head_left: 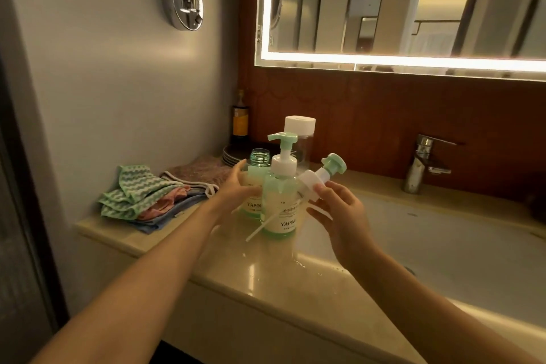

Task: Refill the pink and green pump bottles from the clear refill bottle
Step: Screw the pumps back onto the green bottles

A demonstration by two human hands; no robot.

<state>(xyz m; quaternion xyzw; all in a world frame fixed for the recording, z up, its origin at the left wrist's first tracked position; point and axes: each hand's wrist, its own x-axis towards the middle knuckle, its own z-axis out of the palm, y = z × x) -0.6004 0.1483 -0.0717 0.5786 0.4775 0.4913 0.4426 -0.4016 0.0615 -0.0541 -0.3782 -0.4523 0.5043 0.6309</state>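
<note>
Two green pump bottles stand on the counter. The front bottle (280, 210) carries its green pump. The one behind it (256, 180) has an open neck, and my left hand (236, 189) is wrapped around its body. My right hand (339, 210) pinches a removed pump head (322, 174), tilted, its white dip tube (266, 223) slanting down across the front bottle. A clear refill bottle (301, 142) with a white cap stands behind them. No pink bottle is in sight.
Folded cloths (147, 198) lie at the counter's left. Stacked plates (233, 155) and a dark bottle (240, 118) sit in the back corner. The white sink basin (443, 245) and chrome faucet (422, 162) are to the right, under a lit mirror (399, 9).
</note>
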